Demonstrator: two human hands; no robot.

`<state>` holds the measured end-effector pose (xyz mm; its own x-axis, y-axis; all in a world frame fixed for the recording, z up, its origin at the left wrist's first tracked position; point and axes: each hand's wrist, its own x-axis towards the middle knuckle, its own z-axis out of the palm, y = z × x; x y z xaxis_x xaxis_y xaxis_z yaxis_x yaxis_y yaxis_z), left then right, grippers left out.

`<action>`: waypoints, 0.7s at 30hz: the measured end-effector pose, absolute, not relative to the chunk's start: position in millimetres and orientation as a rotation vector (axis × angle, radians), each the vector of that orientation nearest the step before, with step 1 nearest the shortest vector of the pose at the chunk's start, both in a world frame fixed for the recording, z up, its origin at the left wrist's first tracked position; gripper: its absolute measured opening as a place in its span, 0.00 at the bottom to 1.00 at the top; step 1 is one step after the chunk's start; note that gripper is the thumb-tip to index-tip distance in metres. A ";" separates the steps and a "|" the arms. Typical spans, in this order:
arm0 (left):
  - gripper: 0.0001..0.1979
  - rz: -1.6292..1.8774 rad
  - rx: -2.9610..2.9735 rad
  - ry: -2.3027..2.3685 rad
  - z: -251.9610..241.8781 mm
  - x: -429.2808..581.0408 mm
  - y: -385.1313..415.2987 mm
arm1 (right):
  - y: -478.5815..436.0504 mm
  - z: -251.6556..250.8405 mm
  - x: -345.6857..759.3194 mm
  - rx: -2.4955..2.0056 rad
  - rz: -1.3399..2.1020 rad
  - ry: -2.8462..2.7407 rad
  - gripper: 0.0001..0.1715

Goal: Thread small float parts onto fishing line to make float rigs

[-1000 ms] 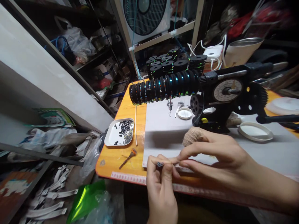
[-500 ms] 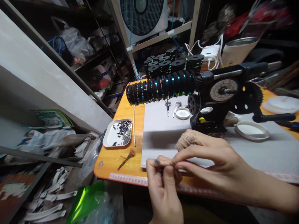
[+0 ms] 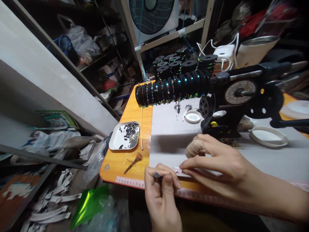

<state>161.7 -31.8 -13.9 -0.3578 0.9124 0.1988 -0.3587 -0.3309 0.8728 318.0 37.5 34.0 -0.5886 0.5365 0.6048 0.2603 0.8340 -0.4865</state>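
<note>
My left hand (image 3: 161,198) is raised at the table's near edge with its fingers closed round a small dark bead-like piece (image 3: 157,176). Just to its right, my right hand (image 3: 217,166) pinches thumb and forefinger together at about the same height; what it pinches is too thin to make out. Its bandaged fingertip (image 3: 194,147) points toward the black winding machine (image 3: 241,100). A row of black spools (image 3: 172,88) sits on the machine's shaft above the grey mat (image 3: 169,135).
A white tray of small black pieces (image 3: 124,136) and a thin white stick (image 3: 141,129) lie on the orange table (image 3: 120,161) at left. White lids (image 3: 267,137) lie on the mat. Stacked spools (image 3: 183,62), a fan and cluttered shelves stand behind.
My two hands were touching at the fingertips; they have drawn slightly apart, the left one shifting left and down. The camera has shifted a little.
</note>
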 end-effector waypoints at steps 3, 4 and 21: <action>0.09 1.811 0.919 0.951 -14.9 161.9 -31.3 | 37.6 34.0 317.7 -0.570 0.455 -2.228 0.07; 0.09 1.802 0.928 0.956 -15.0 162.0 -31.1 | 37.8 33.8 317.7 -0.567 0.457 -2.229 0.07; 0.07 1.818 0.832 0.913 -10.8 170.9 -27.9 | 35.4 34.5 316.6 -0.549 0.581 -2.127 0.04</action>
<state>170.9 -27.9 -10.8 -0.3596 0.9192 0.1608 -0.4201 -0.3134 0.8517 316.6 35.4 34.5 -0.5493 0.5675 0.6134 0.1772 0.7964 -0.5781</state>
